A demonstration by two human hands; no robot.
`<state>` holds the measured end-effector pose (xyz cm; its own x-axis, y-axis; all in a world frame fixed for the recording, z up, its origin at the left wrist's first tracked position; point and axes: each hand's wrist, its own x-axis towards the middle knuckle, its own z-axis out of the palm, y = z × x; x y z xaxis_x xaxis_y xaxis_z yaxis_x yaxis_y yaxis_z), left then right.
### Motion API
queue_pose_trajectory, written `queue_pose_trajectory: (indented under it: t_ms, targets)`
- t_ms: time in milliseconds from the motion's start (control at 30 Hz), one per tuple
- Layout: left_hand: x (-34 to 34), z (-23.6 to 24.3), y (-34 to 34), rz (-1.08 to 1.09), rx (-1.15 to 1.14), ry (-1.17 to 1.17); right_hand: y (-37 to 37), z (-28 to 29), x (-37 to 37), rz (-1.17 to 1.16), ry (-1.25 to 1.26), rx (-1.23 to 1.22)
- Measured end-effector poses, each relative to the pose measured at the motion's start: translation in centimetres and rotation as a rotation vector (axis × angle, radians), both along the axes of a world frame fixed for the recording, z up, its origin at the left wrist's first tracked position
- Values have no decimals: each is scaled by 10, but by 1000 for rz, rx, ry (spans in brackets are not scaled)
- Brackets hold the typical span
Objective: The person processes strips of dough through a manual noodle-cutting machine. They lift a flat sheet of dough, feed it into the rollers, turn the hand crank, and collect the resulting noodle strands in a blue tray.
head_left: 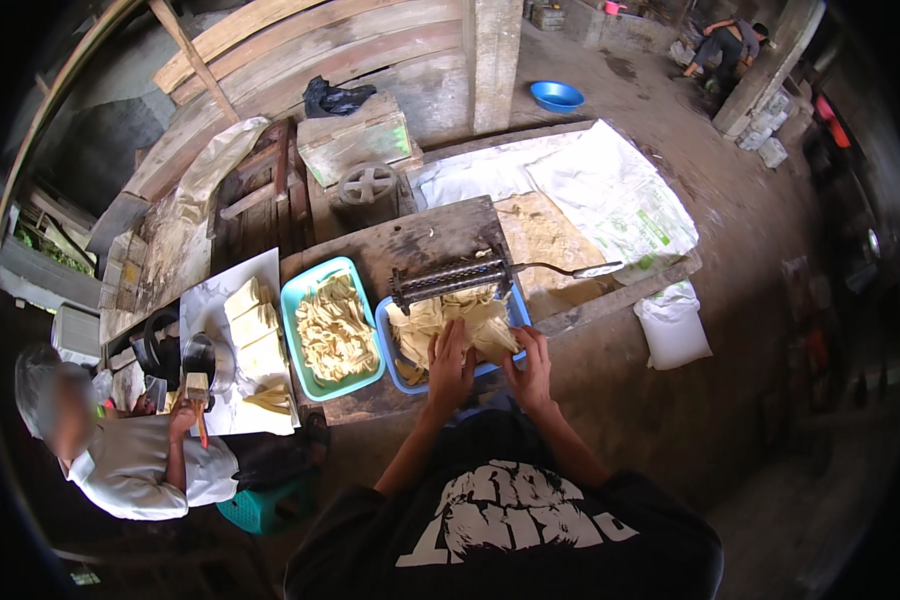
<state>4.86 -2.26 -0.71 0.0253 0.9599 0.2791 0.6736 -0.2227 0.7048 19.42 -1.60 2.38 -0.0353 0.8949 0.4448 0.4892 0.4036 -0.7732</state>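
Tabletop of worn wood (355, 250) bears a teal tray (320, 388) of dough strips, with a blue tray (384, 342) just beside it. Over the latter's far side sits a crank-handled metal roller (450, 278). The left hand (451, 365) rests fingers-down on pale dough pieces (480, 325) in the blue tray; the right hand (530, 372) curves at its near-right corner. I cannot tell whether either pinches dough. Turning the crank could nip nearby fingertips; pressing hard might stick pieces together.

2 trays (386, 345) abreast, dough (480, 325) in both
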Motion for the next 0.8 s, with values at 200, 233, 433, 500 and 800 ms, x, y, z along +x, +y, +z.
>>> queue_pose_trajectory:
  t_ms: [200,233,433,500,800]
  targets:
    - [-13,-13,3,-79,-147,204,2,-8,-7,-202,353,-252]
    - [-15,-11,2,-105,-173,246,5,-10,-5,-197,351,-254]
    - [-27,-23,-7,46,25,-156,26,-4,-11,72,795,-505]
    - [-27,-17,-10,90,10,-271,40,-26,-23,138,788,-472]
    - [-17,-11,-18,80,8,16,42,-38,-30,6,-278,-109]
